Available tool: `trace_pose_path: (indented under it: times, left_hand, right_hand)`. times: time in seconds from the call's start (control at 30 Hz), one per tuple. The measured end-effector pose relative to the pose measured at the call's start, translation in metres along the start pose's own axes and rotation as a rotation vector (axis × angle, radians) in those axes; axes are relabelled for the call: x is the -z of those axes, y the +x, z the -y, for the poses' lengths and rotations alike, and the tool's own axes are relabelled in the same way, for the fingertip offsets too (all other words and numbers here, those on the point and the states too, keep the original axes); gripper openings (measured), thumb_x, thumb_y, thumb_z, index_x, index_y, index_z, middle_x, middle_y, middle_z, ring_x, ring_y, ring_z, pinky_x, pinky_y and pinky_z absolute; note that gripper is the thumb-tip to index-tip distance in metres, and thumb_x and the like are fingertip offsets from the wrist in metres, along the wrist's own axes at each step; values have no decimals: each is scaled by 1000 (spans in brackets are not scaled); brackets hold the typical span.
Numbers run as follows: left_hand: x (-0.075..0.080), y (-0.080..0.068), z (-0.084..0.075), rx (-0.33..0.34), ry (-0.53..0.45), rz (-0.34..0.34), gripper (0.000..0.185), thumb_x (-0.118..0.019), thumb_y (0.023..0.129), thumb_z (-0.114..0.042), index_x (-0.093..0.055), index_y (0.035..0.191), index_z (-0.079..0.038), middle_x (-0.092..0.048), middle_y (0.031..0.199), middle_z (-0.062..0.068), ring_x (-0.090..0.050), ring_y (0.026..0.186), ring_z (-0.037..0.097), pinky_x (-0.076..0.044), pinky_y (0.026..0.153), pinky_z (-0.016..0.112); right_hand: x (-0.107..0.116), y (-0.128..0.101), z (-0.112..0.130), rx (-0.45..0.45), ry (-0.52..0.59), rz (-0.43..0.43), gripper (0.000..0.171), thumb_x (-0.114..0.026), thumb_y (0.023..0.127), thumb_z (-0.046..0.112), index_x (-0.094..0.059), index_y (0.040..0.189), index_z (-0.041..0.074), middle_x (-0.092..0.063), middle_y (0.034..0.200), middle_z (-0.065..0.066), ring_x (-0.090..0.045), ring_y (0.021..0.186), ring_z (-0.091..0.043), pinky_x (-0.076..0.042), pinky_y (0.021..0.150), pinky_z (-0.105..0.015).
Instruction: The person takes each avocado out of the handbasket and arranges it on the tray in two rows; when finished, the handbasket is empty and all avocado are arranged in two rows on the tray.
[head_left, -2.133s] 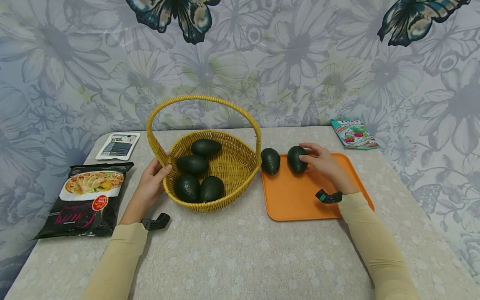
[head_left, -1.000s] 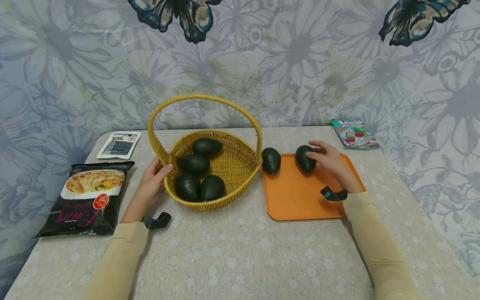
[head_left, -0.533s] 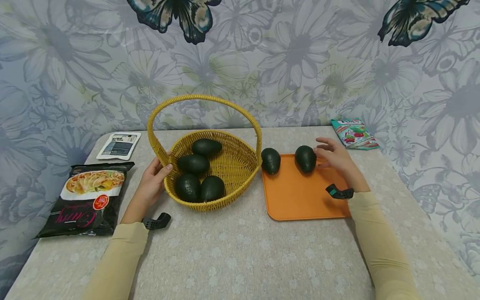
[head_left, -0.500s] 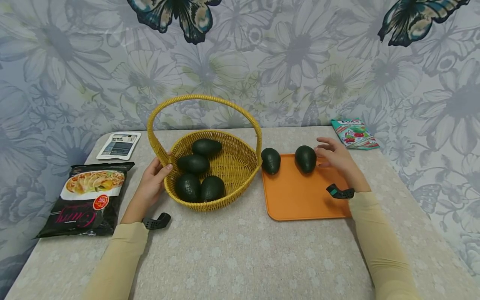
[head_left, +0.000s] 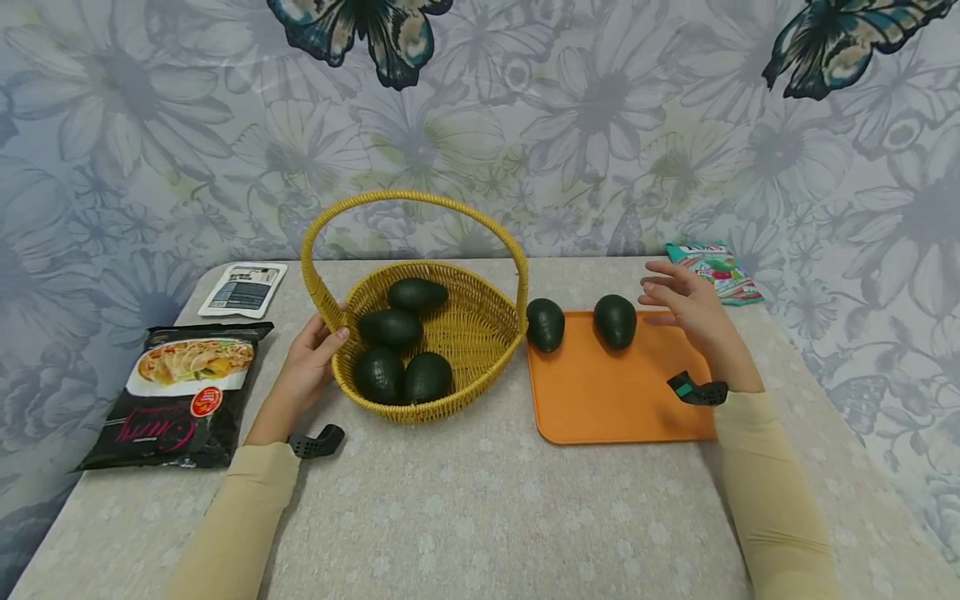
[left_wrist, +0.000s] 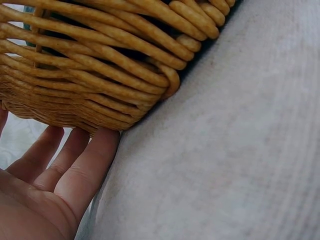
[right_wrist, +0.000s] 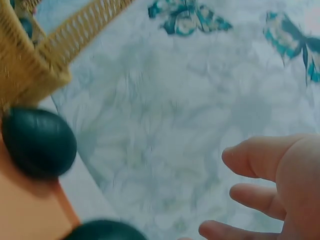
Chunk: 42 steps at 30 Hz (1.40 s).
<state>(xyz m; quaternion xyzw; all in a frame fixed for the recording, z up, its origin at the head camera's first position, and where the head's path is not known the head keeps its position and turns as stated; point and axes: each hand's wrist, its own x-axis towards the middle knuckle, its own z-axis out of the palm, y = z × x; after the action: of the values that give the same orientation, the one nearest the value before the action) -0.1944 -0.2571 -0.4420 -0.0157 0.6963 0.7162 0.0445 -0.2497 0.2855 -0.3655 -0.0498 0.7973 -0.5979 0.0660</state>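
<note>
A yellow wicker basket (head_left: 480,342) with a tall handle holds several dark green avocados (head_left: 390,327). My left hand (head_left: 311,358) rests against its left wall, fingers straight on the weave (left_wrist: 85,160). To its right an orange tray (head_left: 607,392) carries one avocado (head_left: 616,320) near its far edge. Another avocado (head_left: 545,323) lies at the tray's far left corner. My right hand (head_left: 686,308) hovers just right of the tray's avocado, fingers spread (right_wrist: 260,160) and holding nothing.
A black noodle packet (head_left: 180,392) lies at the table's left edge, a small white packet (head_left: 242,289) behind it. A teal snack packet (head_left: 712,268) sits at the far right by the flowered wall. The table's near half is bare cloth.
My right hand set the avocado down on the tray, let go of it and drew back to the right and up. The left hand stayed on the basket.
</note>
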Motion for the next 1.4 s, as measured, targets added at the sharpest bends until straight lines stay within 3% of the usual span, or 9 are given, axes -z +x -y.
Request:
trace_pose_path:
  times: [0.2, 0.3, 0.43, 0.53, 0.8, 0.97, 1.1, 1.23, 1.4]
  left_hand:
    - [0, 1, 2, -15, -27, -1, 61, -54, 107, -24, -29, 161, -17, -44, 137, -4, -53, 116, 3, -55, 85, 16]
    - [-1, 1, 2, -6, -14, -6, 61, -55, 106, -25, -29, 161, -18, -43, 143, 2, -52, 117, 3, -55, 86, 16]
    - [0, 3, 1, 5, -4, -3, 63, -56, 106, -27, -28, 162, -20, -34, 155, 12, -51, 118, 3, -54, 87, 15]
    - [0, 3, 1, 10, -8, -4, 64, -56, 106, -27, -27, 162, -20, -34, 156, 13, -52, 117, 3, -54, 86, 16]
    - [-1, 3, 3, 6, 1, -8, 61, -55, 106, -28, -29, 161, -21, -36, 152, 9, -52, 116, 4, -56, 84, 17]
    - [-2, 3, 2, 9, 3, -13, 61, -55, 106, -28, -29, 161, -21, -30, 159, 15, -51, 118, 4, -55, 85, 16]
    - [-3, 2, 2, -4, -9, -13, 60, -55, 106, -26, -30, 161, -19, -40, 150, 8, -53, 115, 3, -55, 84, 16]
    - [-3, 3, 3, -18, -25, -5, 59, -55, 106, -25, -32, 160, -18, -43, 142, -1, -54, 114, 2, -55, 85, 17]
    - [-1, 2, 4, -27, -26, 10, 57, -54, 107, -25, -32, 159, -18, -44, 139, -3, -54, 114, 2, -56, 84, 18]
  right_hand:
    - [-20, -7, 22, 106, 23, 108, 38, -60, 104, 22, -55, 141, 16, -66, 117, 10, -72, 97, -9, -62, 76, -28]
    - [-30, -10, 33, 132, 4, 167, 34, -58, 104, 18, -56, 138, 16, -68, 118, 6, -72, 97, -10, -62, 76, -29]
    - [-45, -15, 46, 160, -65, 238, 39, -57, 105, 17, -53, 142, 7, -66, 120, 1, -70, 99, -10, -62, 78, -32]
    - [-56, -17, 53, 169, -107, 283, 44, -57, 104, 15, -50, 145, -1, -66, 123, -5, -70, 99, -10, -62, 79, -34]
    - [-83, -16, 66, 178, -149, 408, 44, -59, 102, 13, -52, 145, 3, -57, 137, -31, -71, 105, -16, -62, 81, -41]
    - [-97, -13, 71, 218, -172, 461, 43, -60, 102, 10, -53, 144, 1, -58, 135, -29, -70, 105, -17, -62, 82, -42]
    - [-106, -13, 74, 236, -169, 504, 44, -60, 102, 10, -53, 144, 1, -58, 137, -27, -67, 112, -26, -61, 83, -44]
    - [-115, -14, 74, 267, -169, 534, 44, -61, 102, 10, -53, 145, 2, -59, 137, -23, -63, 117, -39, -60, 84, -38]
    - [-131, -17, 73, 315, -237, 592, 47, -61, 102, 13, -51, 147, 4, -56, 145, -17, -62, 123, -38, -57, 91, -37]
